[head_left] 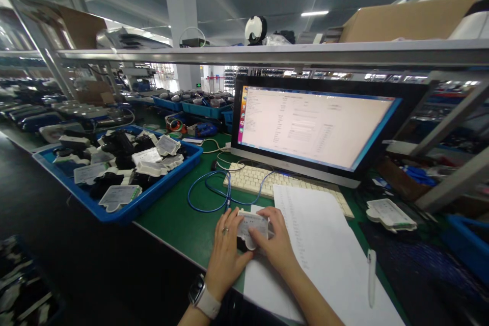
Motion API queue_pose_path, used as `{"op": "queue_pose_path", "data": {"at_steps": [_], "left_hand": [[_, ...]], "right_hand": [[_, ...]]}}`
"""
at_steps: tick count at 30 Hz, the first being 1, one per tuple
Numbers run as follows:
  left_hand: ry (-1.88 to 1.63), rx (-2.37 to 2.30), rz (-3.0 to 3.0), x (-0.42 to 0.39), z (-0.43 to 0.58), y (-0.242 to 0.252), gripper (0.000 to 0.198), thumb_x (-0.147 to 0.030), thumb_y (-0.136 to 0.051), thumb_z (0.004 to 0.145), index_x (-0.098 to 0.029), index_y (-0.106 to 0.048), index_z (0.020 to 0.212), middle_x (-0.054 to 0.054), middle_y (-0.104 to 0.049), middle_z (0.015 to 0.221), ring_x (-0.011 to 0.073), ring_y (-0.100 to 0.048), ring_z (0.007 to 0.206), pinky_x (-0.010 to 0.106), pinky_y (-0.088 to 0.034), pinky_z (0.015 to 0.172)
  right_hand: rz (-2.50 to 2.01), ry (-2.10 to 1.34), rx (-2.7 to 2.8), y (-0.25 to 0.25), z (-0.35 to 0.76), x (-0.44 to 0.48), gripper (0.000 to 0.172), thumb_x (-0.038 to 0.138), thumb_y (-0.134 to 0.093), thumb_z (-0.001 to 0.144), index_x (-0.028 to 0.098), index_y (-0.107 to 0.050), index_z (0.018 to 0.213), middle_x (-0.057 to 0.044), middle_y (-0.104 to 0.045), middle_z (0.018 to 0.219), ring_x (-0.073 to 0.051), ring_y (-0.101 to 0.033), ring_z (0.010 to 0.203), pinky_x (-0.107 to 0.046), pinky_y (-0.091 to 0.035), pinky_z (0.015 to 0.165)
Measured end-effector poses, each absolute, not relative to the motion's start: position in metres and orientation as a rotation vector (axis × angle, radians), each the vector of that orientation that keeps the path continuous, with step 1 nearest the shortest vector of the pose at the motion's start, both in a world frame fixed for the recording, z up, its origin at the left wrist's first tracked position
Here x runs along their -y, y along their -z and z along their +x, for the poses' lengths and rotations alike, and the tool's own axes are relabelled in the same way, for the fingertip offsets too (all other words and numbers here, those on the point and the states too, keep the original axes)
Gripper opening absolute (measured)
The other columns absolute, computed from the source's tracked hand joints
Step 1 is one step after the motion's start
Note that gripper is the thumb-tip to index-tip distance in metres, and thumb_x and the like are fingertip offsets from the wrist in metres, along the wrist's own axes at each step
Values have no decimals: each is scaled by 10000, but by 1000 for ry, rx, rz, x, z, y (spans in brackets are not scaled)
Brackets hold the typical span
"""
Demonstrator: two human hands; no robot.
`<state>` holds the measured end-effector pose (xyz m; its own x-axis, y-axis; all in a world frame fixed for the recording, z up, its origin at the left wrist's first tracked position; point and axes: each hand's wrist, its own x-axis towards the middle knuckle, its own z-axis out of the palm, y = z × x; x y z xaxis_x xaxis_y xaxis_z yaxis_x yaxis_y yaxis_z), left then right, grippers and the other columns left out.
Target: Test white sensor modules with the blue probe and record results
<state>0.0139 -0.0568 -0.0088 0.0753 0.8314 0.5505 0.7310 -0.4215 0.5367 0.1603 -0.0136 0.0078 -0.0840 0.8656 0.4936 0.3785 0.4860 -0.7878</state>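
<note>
My left hand (226, 254) and my right hand (275, 242) both grip a small white plastic-cased device (252, 226) with a printed label, held just above the green bench near its front edge. The fingers of each hand curl round its sides. A blue cable (214, 193) loops from behind the device toward the keyboard (267, 183). A watch sits on my left wrist. Beside my right hand lies a white sheet of paper (324, 244) with a printed list.
A blue tray (126, 209) of several similar devices stands at the left. A lit monitor (313, 127) rises behind the keyboard. A white pen (371, 275) lies on the paper, another device (389, 214) at the right. A shelf runs overhead.
</note>
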Motion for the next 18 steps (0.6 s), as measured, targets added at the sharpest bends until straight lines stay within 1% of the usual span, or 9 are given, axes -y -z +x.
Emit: {"op": "queue_pose_path", "data": {"at_steps": [3,7,11,12,14,16,18], "left_hand": [[-1267,-1606,2230,56,14,10,642,-78,-622,694,-218,-338,1253,128,-369,1384,287,-259,1333,536,-285,1061],[-1261,-1604,2237,55,13,10,687,-70,-614,697,-215,-300,1291,127,-366,1385,276,-248,1337,527,-280,1068],[-1287,-1576,2218,56,13,9,556,-83,-606,716,-225,-365,1196,115,-354,1387,277,-251,1332,531,-279,1066],[-1293,-1570,2207,56,14,9,561,-84,-605,716,-227,-358,1199,114,-351,1388,279,-251,1331,532,-280,1065],[-1296,-1584,2171,57,14,10,662,-97,-612,713,-228,-291,1277,121,-349,1384,285,-258,1327,530,-286,1061],[-1279,-1627,2123,56,13,12,807,-125,-630,707,-222,-176,1368,131,-347,1385,292,-264,1323,521,-295,1058],[-1242,-1652,2109,55,13,15,875,-153,-645,705,-225,-123,1404,124,-338,1397,290,-255,1327,503,-294,1063]], "right_hand": [[-1079,-577,1671,-9,160,14,205,289,-621,726,237,-577,920,-53,-502,992,-251,-499,984,-393,-439,855],[-1077,-575,1667,-9,160,14,209,280,-626,723,238,-572,921,-54,-504,991,-253,-499,981,-395,-439,853],[-1064,-582,1670,-8,160,14,207,278,-625,729,238,-567,924,-53,-496,991,-249,-496,979,-393,-434,852],[-1063,-583,1668,-7,160,14,208,275,-624,728,237,-567,925,-53,-495,992,-249,-495,979,-393,-434,853],[-1070,-581,1665,-8,160,14,214,268,-625,722,236,-567,925,-53,-498,990,-250,-495,978,-394,-434,853],[-1076,-581,1668,-9,160,14,213,267,-624,717,236,-568,920,-52,-501,983,-251,-495,973,-394,-438,847],[-1076,-586,1673,-10,160,14,206,273,-619,721,237,-567,918,-51,-496,980,-251,-492,972,-393,-437,843]]}}
